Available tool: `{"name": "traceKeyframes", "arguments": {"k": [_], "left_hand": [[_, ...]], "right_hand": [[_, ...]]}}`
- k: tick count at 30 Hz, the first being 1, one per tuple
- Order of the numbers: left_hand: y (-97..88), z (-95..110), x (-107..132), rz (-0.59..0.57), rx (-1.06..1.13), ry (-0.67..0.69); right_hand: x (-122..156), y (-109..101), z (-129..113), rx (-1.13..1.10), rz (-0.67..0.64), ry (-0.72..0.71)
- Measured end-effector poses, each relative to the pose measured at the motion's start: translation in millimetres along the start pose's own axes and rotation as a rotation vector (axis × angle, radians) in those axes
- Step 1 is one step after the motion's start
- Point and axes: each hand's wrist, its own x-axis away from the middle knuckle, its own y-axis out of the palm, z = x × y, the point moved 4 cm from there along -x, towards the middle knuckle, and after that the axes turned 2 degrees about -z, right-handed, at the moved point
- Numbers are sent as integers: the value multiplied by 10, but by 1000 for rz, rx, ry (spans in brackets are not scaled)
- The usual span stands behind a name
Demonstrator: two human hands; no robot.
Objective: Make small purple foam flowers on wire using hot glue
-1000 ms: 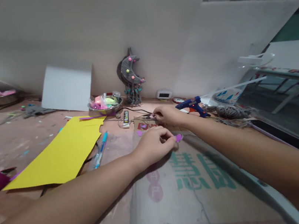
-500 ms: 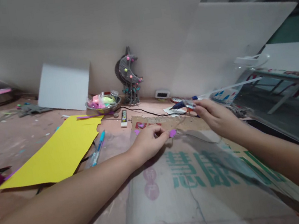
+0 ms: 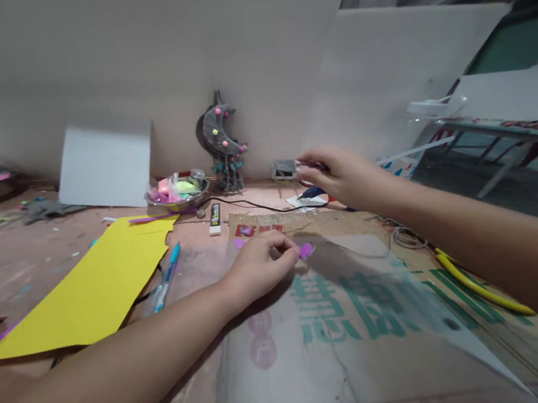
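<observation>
My left hand [image 3: 258, 267] rests on the printed cardboard sheet [image 3: 348, 324] and pinches a small purple cut-out [image 3: 306, 250] between thumb and fingertips. My right hand [image 3: 343, 177] is lifted above the far edge of the cardboard, fingers closed round a small pale object [image 3: 307, 167] that I cannot make out. Just below that hand lies a blue glue gun [image 3: 314, 191], partly hidden by it. More purple bits [image 3: 241, 242] lie beside the left hand.
A yellow paper sheet [image 3: 94, 288] and a blue pen [image 3: 167, 281] lie left. A metal bowl of coloured pieces [image 3: 176, 192], a grey moon ornament [image 3: 219, 138] and a black cable [image 3: 259, 206] stand behind. A yellow cord [image 3: 479, 288] lies right.
My right hand left the spot near the purple bits, swung right to the glue gun, then rose toward the wall, closed on a small thing. The left hand kept its pinch.
</observation>
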Motion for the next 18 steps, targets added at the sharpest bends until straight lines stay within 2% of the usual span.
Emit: {"name": "traceKeyframes", "arguments": {"k": [1,3,5,8,11,13,16,18], "left_hand": [[0,5,2,-3,-5,8],[-1,5,1,-6,-12,13],[-1,-2,-2,-8,-13,16],[1,-11,-8,-12,-15,21],[7,-21,-12,-10,-18,18],[9,-30,-14,2,-19,6],[17,-43,-17,1,-25,-5],[18,-48,-17,6,-34,0]], "right_hand": [[-117,54,-43,36,-90,-7],[-264,211,-87,110,-366,-22],[-295,310,-44,246,-587,14],[-228,276,107,370,-723,74],[-160,181,265,305,-696,96],[-138,188,352,245,-598,130],[-87,403,361,47,-432,89],[-20,652,317,-74,-397,41]]}}
